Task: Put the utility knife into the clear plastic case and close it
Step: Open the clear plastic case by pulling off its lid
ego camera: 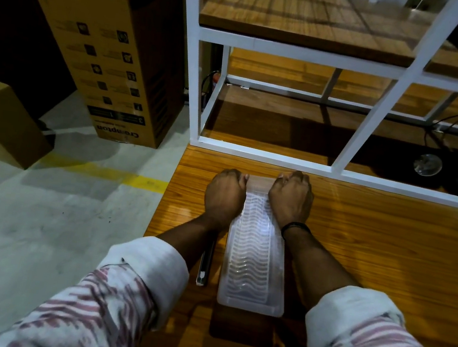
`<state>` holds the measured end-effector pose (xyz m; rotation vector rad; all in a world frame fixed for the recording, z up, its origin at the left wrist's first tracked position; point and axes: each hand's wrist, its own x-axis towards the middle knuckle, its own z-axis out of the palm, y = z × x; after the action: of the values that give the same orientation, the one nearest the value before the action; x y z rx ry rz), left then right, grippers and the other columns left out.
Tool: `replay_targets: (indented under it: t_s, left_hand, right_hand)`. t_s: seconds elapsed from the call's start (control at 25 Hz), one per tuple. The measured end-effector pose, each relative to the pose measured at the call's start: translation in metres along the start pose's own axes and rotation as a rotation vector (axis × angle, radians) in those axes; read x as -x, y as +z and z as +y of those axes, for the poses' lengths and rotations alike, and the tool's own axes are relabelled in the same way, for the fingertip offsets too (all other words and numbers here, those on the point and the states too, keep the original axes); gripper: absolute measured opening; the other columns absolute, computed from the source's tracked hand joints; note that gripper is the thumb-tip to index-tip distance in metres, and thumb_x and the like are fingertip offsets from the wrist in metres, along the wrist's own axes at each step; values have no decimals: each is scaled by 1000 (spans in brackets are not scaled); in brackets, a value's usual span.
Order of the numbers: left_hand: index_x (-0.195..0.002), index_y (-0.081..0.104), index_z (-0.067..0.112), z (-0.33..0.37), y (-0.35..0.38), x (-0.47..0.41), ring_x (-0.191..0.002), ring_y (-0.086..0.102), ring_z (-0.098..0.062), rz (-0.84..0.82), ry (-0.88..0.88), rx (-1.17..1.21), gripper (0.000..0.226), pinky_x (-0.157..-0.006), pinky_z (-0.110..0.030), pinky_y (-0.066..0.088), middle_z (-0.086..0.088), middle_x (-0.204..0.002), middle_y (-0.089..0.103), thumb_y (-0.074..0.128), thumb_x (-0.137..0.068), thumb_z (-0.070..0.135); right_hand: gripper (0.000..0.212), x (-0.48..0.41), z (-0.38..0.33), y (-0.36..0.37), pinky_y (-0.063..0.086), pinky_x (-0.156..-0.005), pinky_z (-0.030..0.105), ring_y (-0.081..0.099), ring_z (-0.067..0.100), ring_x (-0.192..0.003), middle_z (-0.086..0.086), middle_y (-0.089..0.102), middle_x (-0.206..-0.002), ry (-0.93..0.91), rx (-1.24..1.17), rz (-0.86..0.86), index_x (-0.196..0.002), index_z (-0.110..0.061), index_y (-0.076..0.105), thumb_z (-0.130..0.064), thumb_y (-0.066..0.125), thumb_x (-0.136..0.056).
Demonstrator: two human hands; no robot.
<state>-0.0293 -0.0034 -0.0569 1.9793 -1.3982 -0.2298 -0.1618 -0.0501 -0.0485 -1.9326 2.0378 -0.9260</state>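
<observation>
A long clear plastic case (254, 258) with a wavy ribbed surface lies lengthwise on the wooden table (372, 250). My left hand (224, 196) and my right hand (291, 199) grip its far end from either side, fingers curled over the edges. The utility knife (205, 263), slim and dark with a light tip, lies on the table just left of the case, partly hidden under my left forearm. Whether the case lid is lifted at the far end I cannot tell.
A white metal shelf frame (268, 155) with wooden boards stands right behind the table's far edge. A tall cardboard box (115, 50) and a smaller box (4, 126) stand on the concrete floor to the left. Cables and a round disc (427, 164) lie under the shelf.
</observation>
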Motion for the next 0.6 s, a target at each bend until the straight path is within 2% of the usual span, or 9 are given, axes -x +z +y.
replay_targets:
  t_s: [0.12,0.24,0.4,0.52,0.6]
  left_hand:
    - [-102,72,14,-2,2,1,-92,67,-24,-18,-56,77,37,-72,-34,50,-6,-101,72,45,-104,40]
    - [-109,70,12,-2,-4,4,-98,67,-24,-32,-157,228,35,-73,-30,45,-7,-108,73,49,-103,39]
    - [-112,68,12,-13,-22,35,-98,68,-23,-90,-230,422,29,-81,-40,57,-8,-108,73,55,-101,36]
    - [-101,68,20,-26,-32,69,-76,69,-22,-187,-389,601,17,-61,-38,59,-9,-92,73,54,-102,29]
    - [-110,68,12,-33,-36,84,-67,68,-18,-253,-427,698,23,-53,-32,54,-12,-88,73,49,-104,22]
  right_hand:
    - [38,-1,1,0,53,-88,45,63,37,-102,20,66,-110,21,-19,-34,-110,-1,63,-34,48,-96]
    - [33,3,4,-7,55,-85,43,64,36,-101,18,67,-109,64,-149,-71,-110,-5,62,-33,55,-95]
    - [24,36,31,-26,52,-77,39,64,33,-93,13,69,-99,156,-286,-178,-98,-10,62,-34,59,-91]
    - [15,75,49,-51,47,-62,28,67,25,-81,5,71,-84,266,-378,-195,-87,-10,68,-25,65,-90]
    - [12,92,52,-66,47,-51,20,67,15,-73,0,73,-82,339,-446,-242,-86,-13,73,-20,65,-91]
